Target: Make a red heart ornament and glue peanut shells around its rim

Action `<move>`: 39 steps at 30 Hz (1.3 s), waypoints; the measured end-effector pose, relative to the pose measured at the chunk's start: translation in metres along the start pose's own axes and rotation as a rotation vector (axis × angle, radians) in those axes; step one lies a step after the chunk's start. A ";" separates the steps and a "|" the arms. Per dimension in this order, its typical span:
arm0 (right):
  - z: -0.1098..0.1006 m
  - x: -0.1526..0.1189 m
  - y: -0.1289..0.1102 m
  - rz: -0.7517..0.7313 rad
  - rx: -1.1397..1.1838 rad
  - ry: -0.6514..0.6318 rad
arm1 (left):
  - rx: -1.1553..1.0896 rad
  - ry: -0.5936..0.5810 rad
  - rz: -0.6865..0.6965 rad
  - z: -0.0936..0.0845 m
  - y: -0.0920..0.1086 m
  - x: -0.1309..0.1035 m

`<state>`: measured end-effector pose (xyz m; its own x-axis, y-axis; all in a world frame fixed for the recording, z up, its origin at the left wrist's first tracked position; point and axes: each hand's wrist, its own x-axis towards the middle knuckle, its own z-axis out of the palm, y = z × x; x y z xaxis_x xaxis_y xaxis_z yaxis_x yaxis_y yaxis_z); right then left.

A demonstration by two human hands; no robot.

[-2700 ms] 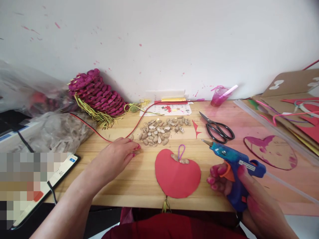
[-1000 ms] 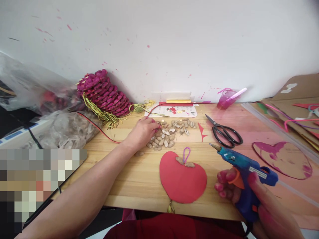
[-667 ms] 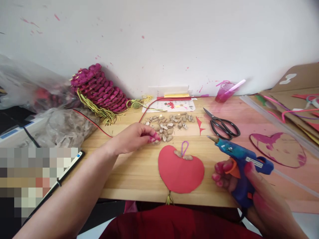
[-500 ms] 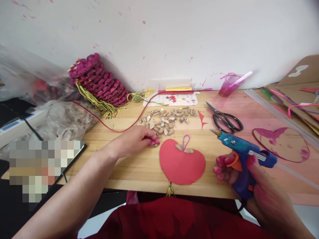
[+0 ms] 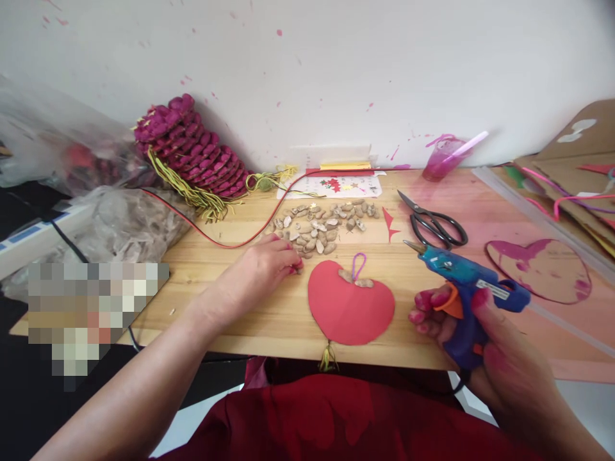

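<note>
My right hand (image 5: 473, 326) is wrapped round the handle of a blue glue gun (image 5: 480, 282), fingers by its orange trigger, nozzle pointing left. With the fingertips of my left hand (image 5: 269, 266) I pinch a peanut shell (image 5: 298, 271), mostly hidden, just above the table. A red heart-shaped card (image 5: 350, 310) lies between my hands. It has a purple loop (image 5: 359, 266) at its top notch, with shells (image 5: 362, 282) on both sides of the loop, and a yellow-green tassel (image 5: 328, 358) at its lower tip. A pile of peanut shells (image 5: 319, 230) lies behind the card.
Black scissors (image 5: 437, 224) lie behind the glue gun, near red paper scraps (image 5: 390, 225). A paint-stained heart cutout (image 5: 542, 272) and a pink-stained cup (image 5: 444, 160) are on the right. A purple shell-covered craft (image 5: 192, 150), a plastic bag (image 5: 129, 224) and a red-black wire (image 5: 225, 245) are on the left.
My left hand has shifted slightly left and turned, its fingers still pinched. The glue gun stays in my right hand. The whole view has tilted slightly.
</note>
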<state>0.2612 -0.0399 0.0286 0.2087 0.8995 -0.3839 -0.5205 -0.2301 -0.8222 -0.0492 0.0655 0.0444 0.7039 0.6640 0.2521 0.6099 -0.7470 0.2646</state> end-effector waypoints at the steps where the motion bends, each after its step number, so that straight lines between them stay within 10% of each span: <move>1: 0.000 0.000 0.000 0.000 -0.006 -0.017 | 0.018 0.000 0.009 0.002 0.000 -0.001; 39: 0.009 -0.006 0.005 -0.149 -0.053 -0.110 | 0.186 -0.168 -0.423 -0.013 0.014 0.013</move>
<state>0.2502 -0.0431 0.0305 0.1873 0.9596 -0.2101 -0.4456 -0.1076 -0.8887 -0.0363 0.0638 0.0634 0.4204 0.9073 0.0011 0.8988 -0.4166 0.1367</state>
